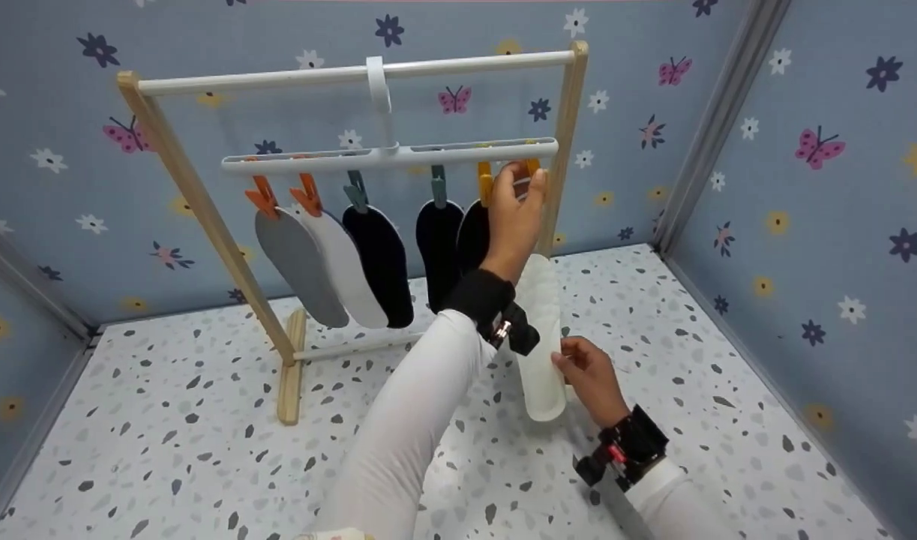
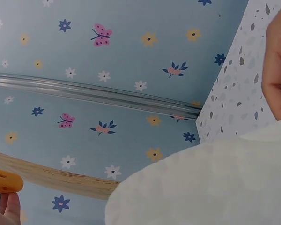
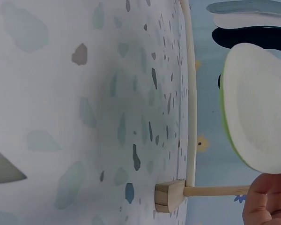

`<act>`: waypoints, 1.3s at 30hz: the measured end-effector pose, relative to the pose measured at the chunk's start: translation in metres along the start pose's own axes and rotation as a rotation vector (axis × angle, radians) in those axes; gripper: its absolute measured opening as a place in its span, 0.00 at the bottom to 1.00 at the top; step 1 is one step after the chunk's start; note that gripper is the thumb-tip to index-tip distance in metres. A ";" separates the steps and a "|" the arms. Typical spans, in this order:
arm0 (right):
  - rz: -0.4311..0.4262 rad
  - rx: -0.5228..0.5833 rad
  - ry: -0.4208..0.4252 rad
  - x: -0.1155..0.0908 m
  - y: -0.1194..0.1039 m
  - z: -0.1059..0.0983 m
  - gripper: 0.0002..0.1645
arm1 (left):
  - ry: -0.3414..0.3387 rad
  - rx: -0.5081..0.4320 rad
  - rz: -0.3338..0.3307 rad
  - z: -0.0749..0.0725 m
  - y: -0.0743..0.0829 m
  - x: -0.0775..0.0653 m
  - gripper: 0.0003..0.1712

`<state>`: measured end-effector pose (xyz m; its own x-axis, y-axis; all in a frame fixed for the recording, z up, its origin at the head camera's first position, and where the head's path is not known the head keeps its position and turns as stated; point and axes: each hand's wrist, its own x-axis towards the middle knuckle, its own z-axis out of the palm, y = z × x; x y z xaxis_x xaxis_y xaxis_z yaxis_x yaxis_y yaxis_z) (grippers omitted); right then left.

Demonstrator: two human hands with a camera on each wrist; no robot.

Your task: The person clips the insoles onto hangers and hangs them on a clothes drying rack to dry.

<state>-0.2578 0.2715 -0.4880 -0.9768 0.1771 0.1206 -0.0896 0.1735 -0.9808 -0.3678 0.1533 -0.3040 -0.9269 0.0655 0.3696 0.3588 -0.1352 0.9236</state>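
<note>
At the right end of a white clip hanger (image 1: 465, 154), my left hand (image 1: 516, 221) pinches a yellow clothespin (image 1: 533, 166); the left wrist view shows its fingertips on that clothespin (image 2: 7, 181). My right hand (image 1: 589, 375) holds the edge of a white shoe insole (image 1: 542, 379) between thumb and fingers, below the hanger. The insole hangs lengthwise, its upper end near the left wrist. In the right wrist view the insole (image 3: 260, 112) shows a thin green edge. Left of my left hand, another yellow clothespin (image 1: 486, 184) holds a black insole (image 1: 473, 238), partly covered by the hand.
The hanger hooks over a white rod (image 1: 278, 78) on a wooden-sided rack (image 1: 203, 202). Orange clothespins (image 1: 308, 193) and dark green ones (image 1: 439, 186) hold grey, white and black insoles. Flowered walls (image 1: 818, 225) stand behind and at the sides of the speckled floor (image 1: 203, 450).
</note>
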 end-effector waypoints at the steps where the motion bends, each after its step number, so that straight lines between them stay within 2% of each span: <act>1: -0.001 0.005 0.008 0.002 -0.002 0.000 0.11 | 0.000 0.014 0.004 0.000 -0.001 0.000 0.21; 7: -0.033 -0.016 0.059 0.009 -0.014 0.002 0.10 | -0.010 0.069 0.044 -0.004 -0.003 -0.004 0.20; 14: -0.079 -0.042 0.078 0.013 -0.020 0.003 0.12 | -0.005 0.097 0.060 -0.008 -0.005 -0.006 0.17; 18: -0.078 -0.053 0.091 0.016 -0.021 0.004 0.14 | 0.004 0.112 0.064 -0.010 -0.005 -0.006 0.17; 25: -0.105 -0.060 0.064 0.004 -0.055 0.009 0.13 | 0.034 0.134 0.094 -0.012 -0.006 -0.005 0.14; 39: -0.093 -0.086 0.082 0.005 -0.061 0.014 0.12 | 0.048 0.133 0.061 -0.016 -0.006 -0.006 0.14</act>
<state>-0.2598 0.2480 -0.4295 -0.9454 0.2345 0.2262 -0.1588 0.2747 -0.9483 -0.3659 0.1384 -0.3137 -0.9061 0.0133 0.4228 0.4228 -0.0054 0.9062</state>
